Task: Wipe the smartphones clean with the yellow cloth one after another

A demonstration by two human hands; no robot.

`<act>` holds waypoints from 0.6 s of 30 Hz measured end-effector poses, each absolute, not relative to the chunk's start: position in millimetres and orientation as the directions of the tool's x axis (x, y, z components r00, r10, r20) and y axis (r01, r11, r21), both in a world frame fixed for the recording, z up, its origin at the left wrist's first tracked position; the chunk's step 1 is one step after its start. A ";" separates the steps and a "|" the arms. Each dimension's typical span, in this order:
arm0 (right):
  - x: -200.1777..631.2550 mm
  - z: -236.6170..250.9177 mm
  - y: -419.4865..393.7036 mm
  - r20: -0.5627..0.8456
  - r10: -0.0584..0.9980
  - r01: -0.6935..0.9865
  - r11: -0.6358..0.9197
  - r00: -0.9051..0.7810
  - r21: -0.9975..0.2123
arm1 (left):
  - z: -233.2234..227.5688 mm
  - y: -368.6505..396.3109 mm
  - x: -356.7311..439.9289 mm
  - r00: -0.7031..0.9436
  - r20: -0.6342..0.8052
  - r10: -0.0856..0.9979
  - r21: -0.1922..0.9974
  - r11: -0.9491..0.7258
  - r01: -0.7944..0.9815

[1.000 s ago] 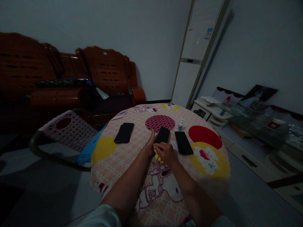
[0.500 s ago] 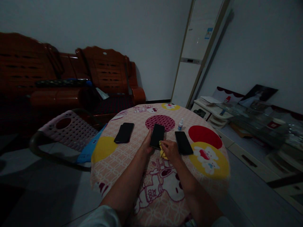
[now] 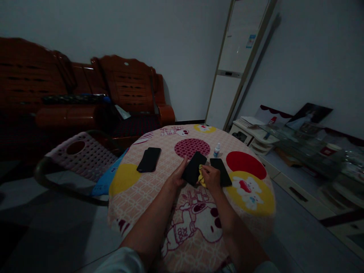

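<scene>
The black phone (image 3: 193,167) slants lengthwise away rightward between the half-curled left hand (image 3: 178,176), gripping its left edge, and the right hand (image 3: 211,176), pinching a yellow cloth (image 3: 201,177) at its right

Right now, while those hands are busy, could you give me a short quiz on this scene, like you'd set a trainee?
1. True or false: the small white bottle lies on its side.
2. The right hand holds: (a) a pen; (b) a yellow cloth; (c) a spoon.
3. Fill in: the left hand holds a black ____.

Key: 1. False, it stands upright. 2. b. 3. smartphone.
</scene>
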State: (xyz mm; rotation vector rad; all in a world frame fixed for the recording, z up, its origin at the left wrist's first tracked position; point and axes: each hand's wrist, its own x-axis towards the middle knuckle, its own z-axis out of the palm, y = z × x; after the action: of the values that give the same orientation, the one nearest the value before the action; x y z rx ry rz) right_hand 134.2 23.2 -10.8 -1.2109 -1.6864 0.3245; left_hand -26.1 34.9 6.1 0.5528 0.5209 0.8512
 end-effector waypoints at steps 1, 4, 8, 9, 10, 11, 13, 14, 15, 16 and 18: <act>130.4 -10.2 20.4 0.553 0.832 0.550 0.481 -0.042 -0.682 | 5.6 35.8 -25.9 0.525 -0.206 0.826 0.638 0.520 -0.568; 116.8 -7.1 10.2 0.540 0.825 0.515 0.541 -0.168 -0.666 | 5.3 37.3 -25.8 0.455 -0.226 0.862 0.638 0.484 -0.599; 105.8 -3.9 2.2 0.522 0.811 0.505 0.578 -0.265 -0.641 | 6.7 36.8 -25.3 0.427 -0.267 0.864 0.666 0.486 -0.566; 106.0 -4.0 2.6 0.523 0.814 0.508 0.572 -0.253 -0.644 | 6.9 36.2 -24.5 0.433 -0.268 0.860 0.673 0.489 -0.554; 107.4 -4.5 4.0 0.529 0.818 0.515 0.562 -0.228 -0.648 | 7.0 35.5 -23.5 0.445 -0.265 0.856 0.680 0.493 -0.543; 110.1 -5.1 6.1 0.537 0.821 0.524 0.550 -0.194 -0.651 | 6.7 34.5 -22.3 0.460 -0.259 0.849 0.685 0.497 -0.532; 117.5 -6.6 11.7 0.557 0.824 0.549 0.515 -0.106 -0.658 | 5.2 32.5 -19.3 0.510 -0.256 0.821 0.693 0.524 -0.496; 121.5 -7.2 14.5 0.562 0.825 0.558 0.495 -0.062 -0.666 | 4.0 31.6 -17.8 0.542 -0.260 0.799 0.695 0.545 -0.470; 125.1 -7.7 17.0 0.564 0.826 0.565 0.475 -0.022 -0.675 | 2.8 30.7 -16.5 0.573 -0.266 0.775 0.697 0.566 -0.441; 128.0 -7.9 18.8 0.563 0.827 0.566 0.459 0.010 -0.685 | 1.6 30.1 -15.2 0.600 -0.272 0.752 0.698 0.583 -0.415; 129.9 -7.8 19.9 0.560 0.828 0.558 0.448 0.038 -0.699 | 0.0 29.5 -13.5 0.626 -0.274 0.730 0.701 0.597 -0.389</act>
State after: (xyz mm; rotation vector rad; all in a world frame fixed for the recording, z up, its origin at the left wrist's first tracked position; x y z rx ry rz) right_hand 129.9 19.9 -7.8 -1.2247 -1.6393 0.3185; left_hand -13.5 29.5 0.0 0.6416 0.5898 0.6945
